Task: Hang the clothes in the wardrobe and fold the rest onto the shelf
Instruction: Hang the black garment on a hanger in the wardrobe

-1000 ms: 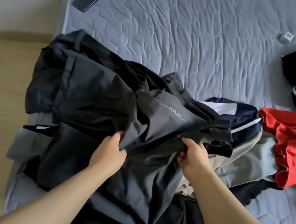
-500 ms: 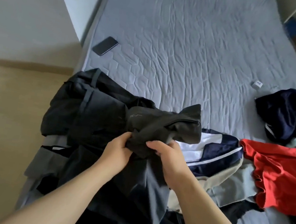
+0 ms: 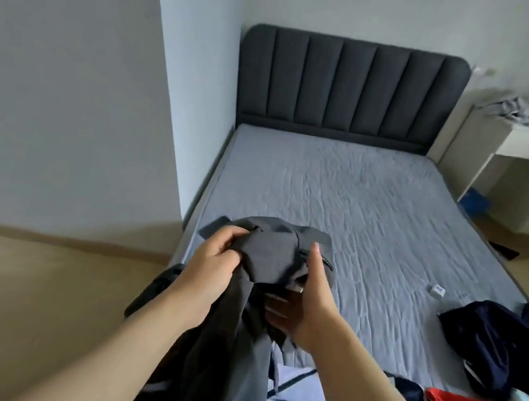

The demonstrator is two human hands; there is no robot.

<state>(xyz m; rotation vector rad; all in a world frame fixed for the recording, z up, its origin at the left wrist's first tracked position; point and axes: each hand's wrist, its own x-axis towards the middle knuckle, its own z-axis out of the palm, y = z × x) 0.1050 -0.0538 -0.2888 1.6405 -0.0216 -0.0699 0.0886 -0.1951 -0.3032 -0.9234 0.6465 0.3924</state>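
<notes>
Grips the grey garment (image 3: 268, 256) with the left hand (image 3: 215, 262), fingers curled round a bunched fold. Supports it with the right hand (image 3: 306, 297), thumb raised, fingers straight beneath the cloth, clasping nothing. Holds it bunched between both sets of fingers, tail hanging below them. Likely to slide off the right fingers on further lifting, for want of a clasp. May drag the pile of clothes (image 3: 300, 400) below the fingers off the bed (image 3: 360, 198) if the tail snags.
</notes>
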